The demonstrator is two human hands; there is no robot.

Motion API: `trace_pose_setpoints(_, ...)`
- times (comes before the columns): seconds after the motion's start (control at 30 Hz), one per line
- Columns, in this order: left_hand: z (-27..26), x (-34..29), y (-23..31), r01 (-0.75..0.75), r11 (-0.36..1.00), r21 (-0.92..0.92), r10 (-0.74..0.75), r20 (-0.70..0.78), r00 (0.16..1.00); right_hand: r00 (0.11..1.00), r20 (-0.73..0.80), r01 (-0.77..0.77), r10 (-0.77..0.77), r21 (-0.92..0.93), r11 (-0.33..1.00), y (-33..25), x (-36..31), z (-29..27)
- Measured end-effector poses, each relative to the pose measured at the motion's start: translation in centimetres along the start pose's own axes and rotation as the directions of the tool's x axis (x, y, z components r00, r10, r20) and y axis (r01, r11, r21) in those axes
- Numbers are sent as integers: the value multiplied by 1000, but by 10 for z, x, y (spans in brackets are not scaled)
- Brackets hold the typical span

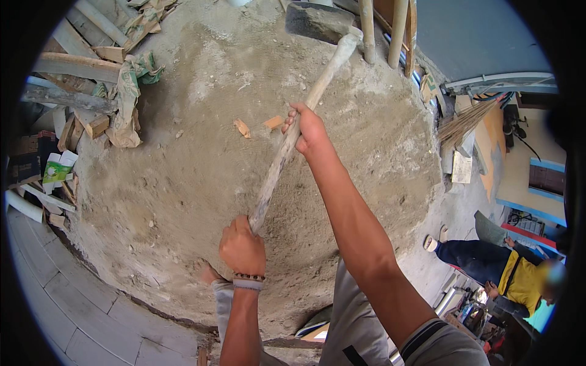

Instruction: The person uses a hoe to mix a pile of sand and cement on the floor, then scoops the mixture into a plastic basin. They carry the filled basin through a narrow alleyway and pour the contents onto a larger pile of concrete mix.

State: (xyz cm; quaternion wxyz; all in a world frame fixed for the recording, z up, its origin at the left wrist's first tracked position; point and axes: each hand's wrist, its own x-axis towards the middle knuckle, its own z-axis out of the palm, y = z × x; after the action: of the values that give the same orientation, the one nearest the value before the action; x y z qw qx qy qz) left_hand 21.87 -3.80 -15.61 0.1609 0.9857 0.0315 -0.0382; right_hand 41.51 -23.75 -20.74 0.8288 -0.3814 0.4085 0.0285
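A hoe with a long pale wooden handle [278, 168] slants from the lower middle up to the right. Its broad, dirt-coated metal blade [318, 23] rests at the far edge of a spread of grey-brown sand [201, 183]. Near the handle's lower end my left hand [243, 247] is wrapped round the wood, a beaded bracelet and a pale band on its wrist. Farther up, about midway, my right hand [307, 128] grips the same handle. Just left of that hand lie two small wood chips [242, 128] on the sand.
Scrap timber [79, 67] and torn paper sacks [127, 104] are heaped at the left. Wooden poles [397, 33] stand beside the blade. Pale tiles [91, 311] border the sand at lower left. A stick broom [467, 125] leans at right, and a person in yellow [522, 280] is beyond.
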Motion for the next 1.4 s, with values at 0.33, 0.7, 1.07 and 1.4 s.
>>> trace_pose_setpoints(0.33,80,110,143,154,936,-317,15,473,881,998,-19,-63,66,-631,773,-7,63,-52)
trace_pose_setpoints(0.7,-58,-125,46,132,973,-187,24,657,753,945,-171,-325,279,-397,858,66,-37,-109)
trace_pose_setpoints(1.07,-229,-260,-161,183,978,-101,-84,611,787,847,-363,-418,389,-1,909,147,-327,-75)
trace_pose_setpoints(1.4,-181,-126,-158,70,964,-258,49,428,902,972,-229,-82,59,-95,992,63,-235,81)
